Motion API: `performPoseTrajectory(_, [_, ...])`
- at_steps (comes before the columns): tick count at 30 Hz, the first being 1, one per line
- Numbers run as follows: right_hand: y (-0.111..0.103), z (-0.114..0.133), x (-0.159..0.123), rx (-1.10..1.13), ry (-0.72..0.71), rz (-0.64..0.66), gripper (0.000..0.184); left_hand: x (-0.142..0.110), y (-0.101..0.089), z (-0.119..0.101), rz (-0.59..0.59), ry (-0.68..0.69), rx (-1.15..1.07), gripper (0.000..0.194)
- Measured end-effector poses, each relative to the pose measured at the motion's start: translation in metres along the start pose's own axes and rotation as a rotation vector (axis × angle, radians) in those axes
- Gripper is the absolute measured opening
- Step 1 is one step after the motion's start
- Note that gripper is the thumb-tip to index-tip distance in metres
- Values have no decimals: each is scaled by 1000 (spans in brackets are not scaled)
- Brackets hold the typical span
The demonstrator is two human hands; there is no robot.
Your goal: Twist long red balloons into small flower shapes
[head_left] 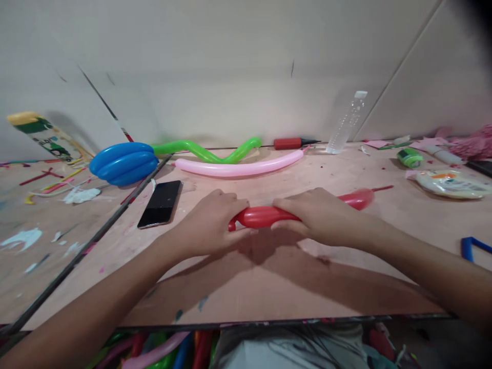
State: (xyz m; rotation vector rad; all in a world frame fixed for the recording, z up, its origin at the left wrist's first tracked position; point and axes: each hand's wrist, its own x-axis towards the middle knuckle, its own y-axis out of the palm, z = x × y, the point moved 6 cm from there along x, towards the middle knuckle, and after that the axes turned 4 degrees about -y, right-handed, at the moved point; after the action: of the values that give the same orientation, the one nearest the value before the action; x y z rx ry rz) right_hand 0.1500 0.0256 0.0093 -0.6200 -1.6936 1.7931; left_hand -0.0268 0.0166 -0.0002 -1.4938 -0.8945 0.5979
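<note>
A long red balloon [258,217] is held level above the table, between both of my hands. My left hand [215,220] pinches its knotted left end, where a small nub pokes out below the fingers. My right hand [319,215] is wrapped round its middle, thumb below and fingers over the top. To the right the balloon runs on to a thin uninflated tail. Behind my hands lie a pink balloon [238,169] and a bent green balloon [200,152], which meets a blue bundle of balloon loops [123,164].
A phone [160,203] lies left of my left hand. Along the wall are a red hand pump [288,143] and a clear bottle [346,123]. A plastic packet [451,184] and a green roll [409,158] are at right. More balloons [161,353] show below the table's front edge [215,325].
</note>
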Motion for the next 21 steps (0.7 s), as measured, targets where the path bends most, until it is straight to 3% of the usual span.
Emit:
performPoseTrajectory(3, [8, -2, 2, 25, -3, 25, 22, 2, 5, 2, 14, -28, -12, 33])
performPoseTrajectory(9, [13, 3, 2, 58, -11, -16, 27, 2, 8, 5, 30, -71, -136, 32])
performPoseTrajectory(13, [11, 6, 1, 97, -13, -86, 31, 1, 9, 0, 81, -87, -274, 41])
performPoseTrajectory(17, [7, 6, 2, 83, -6, -164, 26, -2, 19, -7, 238, -150, -786, 45])
performPoseTrajectory(19, [4, 8, 0, 235, 23, -270, 26, -6, 27, -14, 304, -187, -1058, 44])
performPoseTrajectory(21, [2, 11, -5, 477, 51, -381, 25, -10, 33, -22, 286, -218, -1213, 44])
